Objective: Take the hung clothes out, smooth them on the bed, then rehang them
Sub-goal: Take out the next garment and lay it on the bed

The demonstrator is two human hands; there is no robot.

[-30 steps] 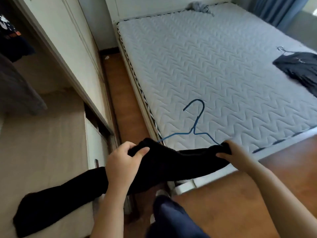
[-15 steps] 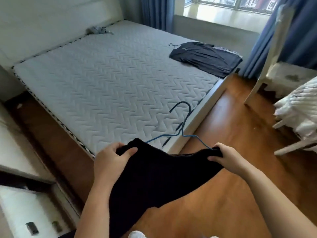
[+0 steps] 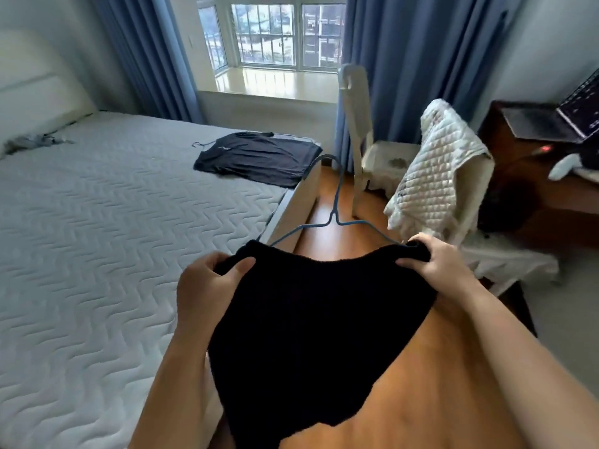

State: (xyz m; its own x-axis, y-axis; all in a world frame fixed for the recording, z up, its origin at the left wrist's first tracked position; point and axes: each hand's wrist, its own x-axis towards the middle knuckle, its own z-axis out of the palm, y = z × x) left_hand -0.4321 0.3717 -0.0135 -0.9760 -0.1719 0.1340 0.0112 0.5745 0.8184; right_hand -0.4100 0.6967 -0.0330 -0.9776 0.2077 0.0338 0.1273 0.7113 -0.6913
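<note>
A black knit garment (image 3: 311, 322) hangs on a blue wire hanger (image 3: 335, 205), held out in front of me above the wooden floor, just off the foot of the bed. My left hand (image 3: 207, 286) grips its left shoulder. My right hand (image 3: 434, 264) grips its right shoulder. The hanger's hook points away from me. The bed (image 3: 107, 241), with a grey quilted mattress, lies to my left. A dark shirt (image 3: 256, 158) on a wire hanger lies flat at the bed's far corner.
A white chair (image 3: 359, 131) stands by the blue curtains, and a second chair draped with a quilted white cover (image 3: 437, 166) is close on the right. A dark desk (image 3: 531, 176) with a laptop sits at far right. A small grey cloth (image 3: 29, 142) lies near the headboard.
My view has swung from the wardrobe to the bed's foot and the window. Both hands keep their grip on the black garment, which now hangs free in front of me.
</note>
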